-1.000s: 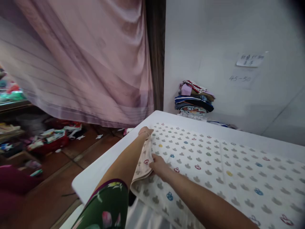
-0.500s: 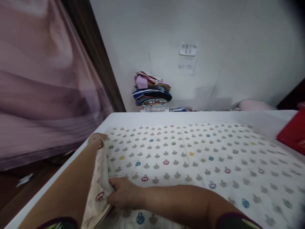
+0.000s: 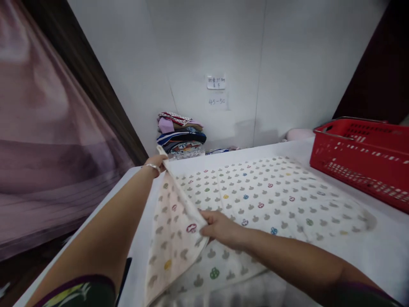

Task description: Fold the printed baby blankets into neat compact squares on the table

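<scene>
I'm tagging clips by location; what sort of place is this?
Perhaps a home laundry area or textile workroom, given the patterned cloth, stacked folded fabrics and red basket.

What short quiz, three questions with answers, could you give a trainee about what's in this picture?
1. True or false: the left hand and the right hand both hold the patterned cloth.

2. What colour is the basket on the table?
A) Blue
B) Red
C) Yellow

3. What is piled near the wall, to the left of and below the upper paper sign?

Key:
1. True; each hand has a grip on its edge.
2. B.
3. A stack of folded fabrics in mixed colours.
</scene>
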A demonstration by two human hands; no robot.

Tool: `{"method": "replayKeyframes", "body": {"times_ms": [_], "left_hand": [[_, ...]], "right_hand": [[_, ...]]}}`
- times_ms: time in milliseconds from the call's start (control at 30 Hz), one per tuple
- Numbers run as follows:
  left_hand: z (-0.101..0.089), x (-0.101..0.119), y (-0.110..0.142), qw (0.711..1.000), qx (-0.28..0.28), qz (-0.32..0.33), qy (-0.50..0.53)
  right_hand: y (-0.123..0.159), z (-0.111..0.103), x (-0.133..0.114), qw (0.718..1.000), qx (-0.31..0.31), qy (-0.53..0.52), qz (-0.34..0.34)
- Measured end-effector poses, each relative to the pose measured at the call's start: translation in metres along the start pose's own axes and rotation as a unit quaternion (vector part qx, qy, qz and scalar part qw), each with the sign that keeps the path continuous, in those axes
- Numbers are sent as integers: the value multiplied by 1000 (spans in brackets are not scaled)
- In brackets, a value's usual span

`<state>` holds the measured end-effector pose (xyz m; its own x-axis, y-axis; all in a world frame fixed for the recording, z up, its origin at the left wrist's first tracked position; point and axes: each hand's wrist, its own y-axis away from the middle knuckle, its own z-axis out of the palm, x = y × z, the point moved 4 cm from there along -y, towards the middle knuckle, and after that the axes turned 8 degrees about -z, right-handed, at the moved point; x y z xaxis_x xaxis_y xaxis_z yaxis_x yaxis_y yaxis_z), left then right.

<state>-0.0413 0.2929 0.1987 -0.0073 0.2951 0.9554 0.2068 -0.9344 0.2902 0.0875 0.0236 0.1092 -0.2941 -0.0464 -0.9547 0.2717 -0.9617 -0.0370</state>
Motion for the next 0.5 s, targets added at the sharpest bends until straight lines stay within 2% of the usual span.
{"method": "replayKeyframes", "body": {"times_ms": [133,233,400,500], "left_hand": [[83,2,41,997,-80,-4,-23],[154,-7,70,990,-130,-7,-47],[274,-40,115,975,-197,-5,-99],[337,-67,140,963,-233,-2,-136]], "right_hand": [[55,-61,-29,998,67,-13,-9],[97,-109,-44,991,129,-15,-18],[159,-181,-54,977,212,-27,-18],[192,-217,-52,967,252,-33,-10]]}}
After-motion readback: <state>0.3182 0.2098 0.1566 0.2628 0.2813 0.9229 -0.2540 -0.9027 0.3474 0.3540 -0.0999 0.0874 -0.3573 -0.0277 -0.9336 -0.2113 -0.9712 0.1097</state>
